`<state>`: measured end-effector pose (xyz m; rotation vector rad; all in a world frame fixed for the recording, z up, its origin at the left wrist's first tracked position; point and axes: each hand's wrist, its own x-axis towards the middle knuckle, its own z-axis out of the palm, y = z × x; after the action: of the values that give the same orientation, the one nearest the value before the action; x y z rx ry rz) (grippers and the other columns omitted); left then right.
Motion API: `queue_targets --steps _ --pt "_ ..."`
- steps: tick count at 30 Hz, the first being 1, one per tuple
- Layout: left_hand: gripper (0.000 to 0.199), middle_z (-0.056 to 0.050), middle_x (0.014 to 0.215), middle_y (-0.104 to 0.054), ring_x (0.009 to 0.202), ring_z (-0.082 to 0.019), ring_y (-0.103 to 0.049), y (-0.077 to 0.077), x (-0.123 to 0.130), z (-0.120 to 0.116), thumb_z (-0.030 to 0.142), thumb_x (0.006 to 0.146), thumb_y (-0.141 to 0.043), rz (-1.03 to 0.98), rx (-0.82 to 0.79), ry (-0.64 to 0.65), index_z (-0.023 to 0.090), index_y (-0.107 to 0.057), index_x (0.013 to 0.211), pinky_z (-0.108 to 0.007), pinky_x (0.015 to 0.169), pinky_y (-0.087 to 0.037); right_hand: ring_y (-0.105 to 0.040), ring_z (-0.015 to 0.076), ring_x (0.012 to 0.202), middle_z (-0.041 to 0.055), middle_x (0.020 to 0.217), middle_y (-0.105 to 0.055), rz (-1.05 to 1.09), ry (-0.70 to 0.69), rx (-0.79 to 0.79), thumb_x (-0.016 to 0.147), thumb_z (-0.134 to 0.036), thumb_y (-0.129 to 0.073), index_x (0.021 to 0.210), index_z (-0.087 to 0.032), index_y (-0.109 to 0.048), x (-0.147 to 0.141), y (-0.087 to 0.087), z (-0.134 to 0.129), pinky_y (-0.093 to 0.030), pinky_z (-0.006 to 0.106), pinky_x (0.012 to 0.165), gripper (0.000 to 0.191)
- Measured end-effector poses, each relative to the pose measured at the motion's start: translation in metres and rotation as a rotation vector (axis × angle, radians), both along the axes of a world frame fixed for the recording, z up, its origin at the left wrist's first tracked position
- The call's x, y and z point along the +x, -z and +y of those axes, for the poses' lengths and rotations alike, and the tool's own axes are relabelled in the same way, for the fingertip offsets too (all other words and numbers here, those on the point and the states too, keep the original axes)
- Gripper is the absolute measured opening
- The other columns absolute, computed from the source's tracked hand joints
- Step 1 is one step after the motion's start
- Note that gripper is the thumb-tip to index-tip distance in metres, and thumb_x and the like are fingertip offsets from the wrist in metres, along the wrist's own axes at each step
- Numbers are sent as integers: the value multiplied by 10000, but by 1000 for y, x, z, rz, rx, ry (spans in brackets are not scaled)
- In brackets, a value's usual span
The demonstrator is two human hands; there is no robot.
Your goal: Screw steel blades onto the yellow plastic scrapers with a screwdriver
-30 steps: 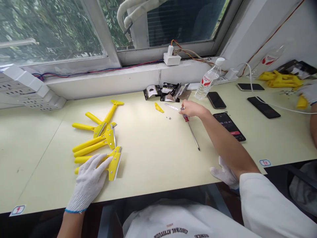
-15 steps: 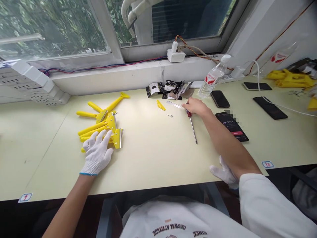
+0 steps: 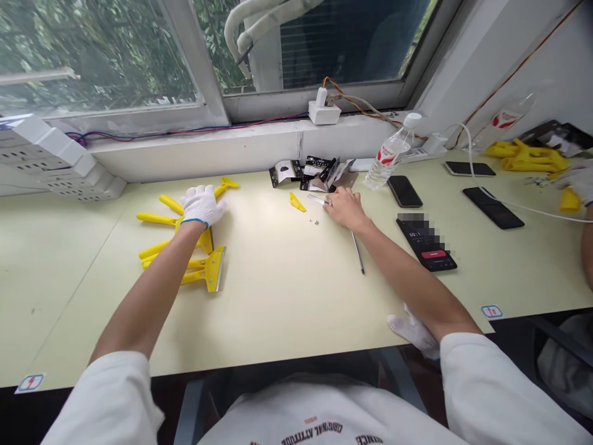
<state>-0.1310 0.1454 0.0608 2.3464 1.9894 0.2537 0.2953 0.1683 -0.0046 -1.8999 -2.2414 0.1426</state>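
Observation:
My gloved left hand [image 3: 202, 205] is over a loose group of yellow scrapers, on the handle of the farthest scraper [image 3: 227, 184]; thumb and fingers are apart. Nearer me lies another scraper [image 3: 213, 271] with its wide metal edge to the right; others are partly hidden under my forearm. My bare right hand [image 3: 346, 208] has thumb and fingertips at the right end of a thin metal blade [image 3: 317, 199], which lies on the table. The screwdriver [image 3: 357, 253] sticks out below that hand, its handle covered. Left of the blade are a yellow plastic piece [image 3: 297, 202] and small screws [image 3: 316, 222].
Black packaging cards [image 3: 319, 174] lie by the wall. A water bottle [image 3: 389, 154] and phones [image 3: 404, 191] are on the right, one showing a timer [image 3: 428, 244]. A white glove [image 3: 414, 330] lies at the front edge. Another person's gloved hand [image 3: 581, 182] is far right.
My left hand has moved away from me, from the nearest scrapers to the farthest one. My right hand has shifted slightly left, from the screwdriver handle to the blade's end.

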Motion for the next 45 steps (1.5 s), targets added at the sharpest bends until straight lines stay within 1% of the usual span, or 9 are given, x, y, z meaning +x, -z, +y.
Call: queue_targets --steps 6,12,15,17,21,24,30,38,45 --pt "398 -244 1326 -729 1126 -154 -620 9 -1 46 187 1086 -538 -83 -26 -189 -142 -519 1309 -358 1027 -358 -597 342 1217 155 1246 -754 49 -19 -3 1014 -202 -538 1005 -206 -829 -4 -2 -1 -310 530 1056 291" --pt "468 -224 1435 -639 1162 -213 -637 5 25 48 136 999 -574 -196 1 -96 -57 -564 1426 -374 1017 -435 -622 313 1141 132 1170 -778 72 -100 -59 912 -132 -570 941 -192 -729 -3 -9 -4 -290 486 998 172" --pt "630 -129 1427 -628 1168 -229 -638 -6 54 26 150 929 -683 -294 68 9 159 -559 1547 -385 1033 -488 -648 289 1049 101 1065 -784 98 -117 -73 888 -122 -558 923 -198 -689 -2 -14 -4 -286 485 1016 156" --pt "710 -80 1261 -658 987 -200 -664 -10 77 -2 201 897 -735 -640 -36 151 224 -529 1576 -381 924 -550 -668 271 1004 72 988 -782 161 -98 -52 895 -141 -562 915 -206 -685 -2 -21 -5 -302 488 1038 140" --pt "674 -20 1084 -600 782 -134 -630 0 118 -74 318 888 -761 -1306 -477 232 268 -524 1517 -305 734 -571 -680 228 877 28 879 -740 768 -126 -141 809 -264 -766 882 -218 -673 -7 -51 -15 -464 391 889 128" --pt "609 -4 1107 -581 726 -99 -605 19 136 -119 365 885 -776 -1622 -626 97 297 -535 1440 -248 637 -529 -645 170 770 -4 851 -722 1152 -320 -369 736 -319 -892 911 -221 -685 -19 -78 -37 -486 317 741 288" --pt "533 18 1052 -601 649 -97 -606 40 147 -159 278 861 -801 -1641 -584 97 295 -528 1319 -248 561 -527 -656 159 763 -6 827 -734 983 -549 -733 768 -262 -876 897 -207 -732 -48 -95 -76 -478 289 681 201" --pt "475 66 849 -577 496 -94 -548 49 145 -169 316 954 -727 -1610 -660 224 298 -485 1362 -249 512 -484 -693 203 805 9 833 -775 722 -543 -651 780 -264 -806 874 -224 -737 -50 -89 -77 -496 317 694 123" --pt "465 83 763 -573 475 -106 -560 56 142 -166 314 974 -696 -1597 -651 279 263 -477 1381 -244 524 -448 -670 190 815 14 875 -763 626 -530 -732 742 -204 -774 899 -214 -722 -57 -89 -81 -459 290 655 166"
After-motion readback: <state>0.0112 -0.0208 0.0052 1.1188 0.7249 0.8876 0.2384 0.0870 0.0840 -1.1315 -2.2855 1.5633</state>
